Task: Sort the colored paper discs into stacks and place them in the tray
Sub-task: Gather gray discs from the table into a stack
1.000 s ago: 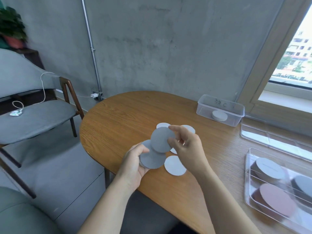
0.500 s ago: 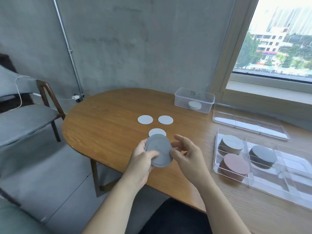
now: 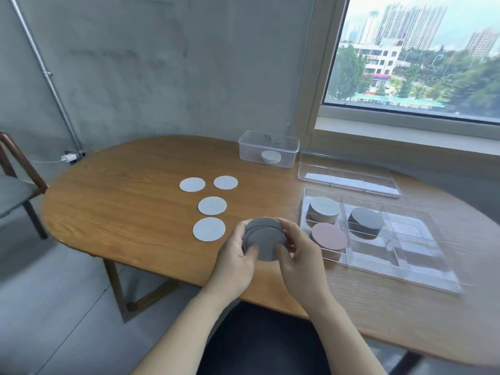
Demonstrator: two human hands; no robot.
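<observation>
A small stack of grey discs point(image 3: 266, 239) is held above the table's front edge, slightly fanned. My left hand point(image 3: 234, 262) grips its left side and my right hand point(image 3: 300, 262) grips its right side. Several white discs lie flat on the table, the nearest white disc point(image 3: 209, 229) just left of my hands. To the right lies the clear divided tray point(image 3: 422, 255). It holds a light grey stack point(image 3: 324, 208), a pink stack point(image 3: 328, 236) and a dark grey stack point(image 3: 365, 218); its right compartments look bare.
A clear box point(image 3: 269, 148) with a white disc stack stands at the back of the wooden table point(image 3: 121, 212). A clear lid point(image 3: 347, 177) lies behind the tray. A chair point(image 3: 16, 185) stands at far left; a window fills the upper right.
My right hand has laid its grey disc onto the stack in my left hand, and both hands now grip the stack. My view has swung right, bringing the whole tray into sight.
</observation>
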